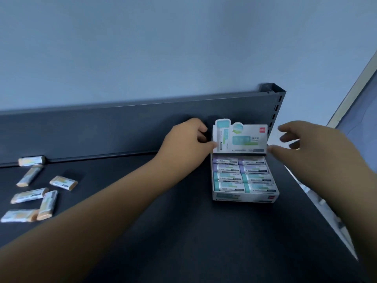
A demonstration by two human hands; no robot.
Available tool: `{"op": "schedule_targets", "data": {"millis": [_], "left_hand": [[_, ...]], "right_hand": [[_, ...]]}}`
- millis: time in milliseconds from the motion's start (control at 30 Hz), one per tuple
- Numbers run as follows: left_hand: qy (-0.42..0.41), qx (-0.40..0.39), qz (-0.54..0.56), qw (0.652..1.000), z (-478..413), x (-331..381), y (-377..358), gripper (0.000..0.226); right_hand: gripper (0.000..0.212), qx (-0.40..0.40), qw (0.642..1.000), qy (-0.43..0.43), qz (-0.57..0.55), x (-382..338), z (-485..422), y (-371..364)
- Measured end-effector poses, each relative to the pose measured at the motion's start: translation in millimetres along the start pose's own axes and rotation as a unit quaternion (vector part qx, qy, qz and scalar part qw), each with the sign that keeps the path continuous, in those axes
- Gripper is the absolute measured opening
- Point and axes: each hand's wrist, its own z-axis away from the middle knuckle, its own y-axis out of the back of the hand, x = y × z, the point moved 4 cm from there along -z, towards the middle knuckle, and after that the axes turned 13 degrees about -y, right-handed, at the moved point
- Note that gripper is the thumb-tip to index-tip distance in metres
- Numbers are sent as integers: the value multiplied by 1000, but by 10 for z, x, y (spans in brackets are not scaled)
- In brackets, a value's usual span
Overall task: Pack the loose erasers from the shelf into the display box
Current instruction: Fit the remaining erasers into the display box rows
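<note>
Nearest the camera, I see two bare forearms reaching forward over the dark grey metal shelf (183, 231). The shelf surface is flat and matte.

Further out, at the left of the shelf, lie the loose orange-ended erasers in white printed sleeves (33, 193). I count seven. They rest flat at mixed angles; two at the near end touch each other, and the farthest one (31, 160) lies against the foot of the shelf's back panel. All are well apart from the box.

At the right of the shelf stands the white cardboard display box (245, 198). Its tray holds two columns of sleeved erasers: purple-ended ones (226, 167) in the far rows, teal-ended ones (228, 181) in the near rows. The visible layer looks full.

The box's printed lid flap (240, 139) stands upright at the far edge of the tray.

My left hand (183, 144) meets the flap's left edge: the thumb lies on its front lower corner and the fingers curl behind it, so the grip is closed on the flap. My right hand (310, 148) is at the flap's right edge; the thumb tip touches the lower right corner, the fingers are spread apart and blurred, so this grip is not closed.

Farthest, the dark grey back panel (102, 129) rises behind the shelf, with a slotted upright post (275, 107) at its right end and a pale blue wall (163, 48) beyond.
</note>
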Motion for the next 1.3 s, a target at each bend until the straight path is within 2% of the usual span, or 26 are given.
{"op": "schedule_targets", "data": {"millis": [100,200,300,400,500,633,833,933,1100,1300], "left_hand": [[-17,-42,-30,999,277,199,269,42],[-74,-76,-171,980,637,315,603,44],[-102,-80,-297,946,1023,211,892,50],[-57,-71,-353,931,1433,-1,1111,64],[-11,-47,-384,922,1684,-188,1174,72],[57,-13,-345,937,1967,-387,1243,73],[77,7,-304,949,2161,-564,1334,76],[78,11,-288,955,2253,-680,1396,73],[63,32,-274,959,2431,-970,1721,45],[34,38,-227,973,2628,-1499,2417,57]], "right_hand": [[27,77,988,40,-128,-235,544,123],[31,40,968,77,-236,-587,1014,-22],[49,-4,967,143,-212,-930,1255,-327],[54,-71,958,222,-170,-1217,1452,-571],[53,-89,946,260,-172,-1358,1559,-688],[49,-126,932,284,-188,-1581,1761,-787],[49,-136,930,289,-180,-1707,1981,-940],[49,-156,933,272,-175,-1733,2056,-1026],[48,-161,940,256,-159,-1974,2220,-1160],[36,-153,944,255,-140,-2622,2542,-1449]]}}
